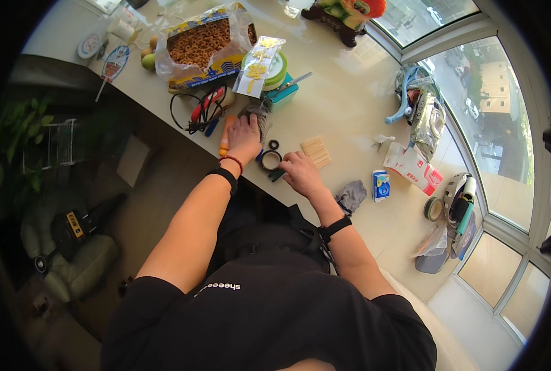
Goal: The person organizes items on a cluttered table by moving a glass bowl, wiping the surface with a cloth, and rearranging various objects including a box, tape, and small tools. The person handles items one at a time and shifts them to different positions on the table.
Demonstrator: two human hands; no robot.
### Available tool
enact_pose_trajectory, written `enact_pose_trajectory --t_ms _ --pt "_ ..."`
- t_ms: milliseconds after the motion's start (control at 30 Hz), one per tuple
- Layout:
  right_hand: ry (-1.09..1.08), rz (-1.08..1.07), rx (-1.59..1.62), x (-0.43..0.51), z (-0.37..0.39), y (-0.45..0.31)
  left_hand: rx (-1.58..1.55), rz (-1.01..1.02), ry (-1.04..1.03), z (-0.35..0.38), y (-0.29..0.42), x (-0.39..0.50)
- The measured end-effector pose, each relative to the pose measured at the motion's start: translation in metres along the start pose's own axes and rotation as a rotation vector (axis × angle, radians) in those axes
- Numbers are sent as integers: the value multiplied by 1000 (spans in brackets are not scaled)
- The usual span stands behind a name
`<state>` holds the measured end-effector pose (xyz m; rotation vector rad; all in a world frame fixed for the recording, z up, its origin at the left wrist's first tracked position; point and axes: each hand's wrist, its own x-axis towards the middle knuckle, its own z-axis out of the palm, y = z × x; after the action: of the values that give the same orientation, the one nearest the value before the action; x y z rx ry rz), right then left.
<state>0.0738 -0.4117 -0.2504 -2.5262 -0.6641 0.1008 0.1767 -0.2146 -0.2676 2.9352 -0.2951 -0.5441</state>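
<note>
My left hand (244,135) lies over a bunched grey cloth (259,121); whether its fingers grip the fabric is hidden. Beside it is an orange tube-shaped item (226,137). My right hand (301,172) is low over the tabletop, fingers bent, its fingertips by a black roll of tape (271,160). Just under those fingertips shows a dark green handle-like piece (276,175); I cannot tell if it is held. A smaller black ring (273,144) sits above the tape roll. Flat wooden sticks (316,152) lie side by side beyond my right hand.
A box of ring-shaped snacks (201,46), a green-lidded tub (275,72) and a black cable (205,109) stand left of centre. Another grey cloth (351,195) lies by my right wrist. A small blue box (380,185) and a tape roll (433,208) are towards the windows.
</note>
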Motion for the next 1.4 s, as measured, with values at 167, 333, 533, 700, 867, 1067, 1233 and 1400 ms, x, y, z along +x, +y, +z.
enact_pose_trajectory --t_ms 167,333,533,700,867,1067,1233,1400 --pt "-138 122 -102 -6 9 3 -28 -3 -12 -10 5 -4" --pt "79 235 -19 -33 -46 47 -27 -15 -22 -7 4 -2" --pt "168 308 -335 -63 -112 132 -22 4 28 -2 2 -1" --pt "20 368 -480 -87 -116 166 -2 17 48 -1 1 -3" --pt "207 473 -531 -85 -104 142 -1 24 16 0 -1 0" --pt "105 370 -8 -15 -41 42 -15 33 -14 0 -3 1" --pt "-75 201 -27 36 -1 -15 -2 31 -6 -1 -2 0" --pt "-38 303 136 27 -8 -2 -18 13 -14 -2 0 1"
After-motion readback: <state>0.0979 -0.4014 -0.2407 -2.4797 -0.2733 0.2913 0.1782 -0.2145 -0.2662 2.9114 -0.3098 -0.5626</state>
